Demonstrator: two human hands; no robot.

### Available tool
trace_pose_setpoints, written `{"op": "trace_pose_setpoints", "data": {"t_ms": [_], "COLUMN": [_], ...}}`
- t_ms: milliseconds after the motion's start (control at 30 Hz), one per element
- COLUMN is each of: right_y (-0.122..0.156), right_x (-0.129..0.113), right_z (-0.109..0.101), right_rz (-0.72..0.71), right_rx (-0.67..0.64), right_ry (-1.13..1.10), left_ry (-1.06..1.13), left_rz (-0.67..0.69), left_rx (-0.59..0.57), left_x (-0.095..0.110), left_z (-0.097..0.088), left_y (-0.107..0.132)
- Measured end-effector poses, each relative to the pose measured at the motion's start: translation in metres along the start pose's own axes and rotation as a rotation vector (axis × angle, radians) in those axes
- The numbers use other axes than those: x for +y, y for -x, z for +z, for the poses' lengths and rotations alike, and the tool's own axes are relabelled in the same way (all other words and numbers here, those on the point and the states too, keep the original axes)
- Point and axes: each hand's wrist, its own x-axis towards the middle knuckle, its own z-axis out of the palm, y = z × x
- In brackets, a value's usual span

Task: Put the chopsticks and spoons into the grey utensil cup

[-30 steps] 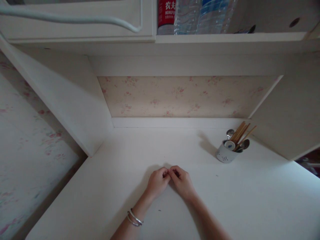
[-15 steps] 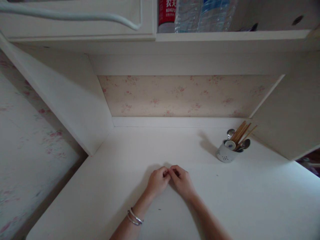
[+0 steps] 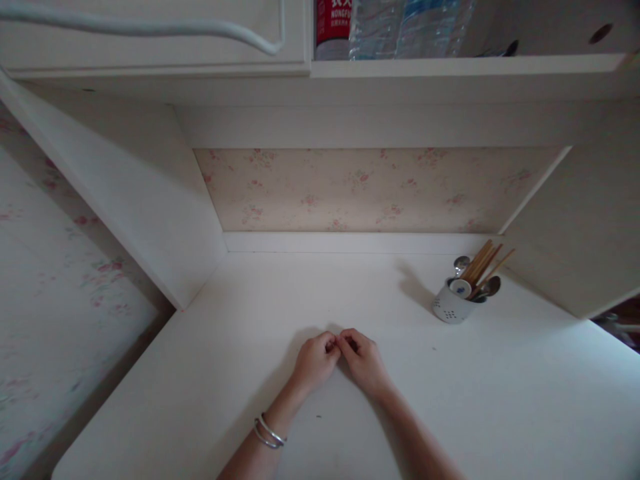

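Observation:
Low over the middle of the white tabletop [image 3: 240, 347], my left hand [image 3: 317, 360] and my right hand [image 3: 364, 360] meet at the fingertips. Both are curled closed, thumb against fingers. Whether anything tiny sits between the fingertips is hidden. Two silver bangles [image 3: 270, 432] circle my left wrist. Off to the right of my hands stands a white perforated utensil holder [image 3: 450, 309]. Wooden chopsticks [image 3: 480, 263], metal spoons [image 3: 493, 286] and a white round-ended piece [image 3: 461, 289] stick out of it.
A shelf [image 3: 450, 67] with clear plastic bottles [image 3: 425, 30] and a red-labelled container [image 3: 333, 27] overhangs the back. White side panels [image 3: 135, 193] flank the tabletop. A small dark speck [image 3: 319, 417] lies between my forearms.
My hands keep the same pose, fingertips together. The view has tilted very slightly, so the shelf sits a little higher in the picture.

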Motion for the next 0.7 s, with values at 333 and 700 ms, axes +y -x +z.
{"op": "trace_pose_setpoints", "data": {"t_ms": [333,700], "right_y": [0.0011,0.0007], "right_x": [-0.0006,-0.0002], "right_z": [-0.0001,0.0003], "right_rz": [-0.013,-0.013], "right_rx": [0.008,0.011], "right_ry": [0.001,0.008], "left_ry": [-0.014,-0.010], "left_rz": [-0.003,0.019], "left_rx": [0.003,0.008], "left_x": [0.0022,-0.0005], "left_z": [-0.0010,0.0004], "left_y": [0.0014,0.0007]}}
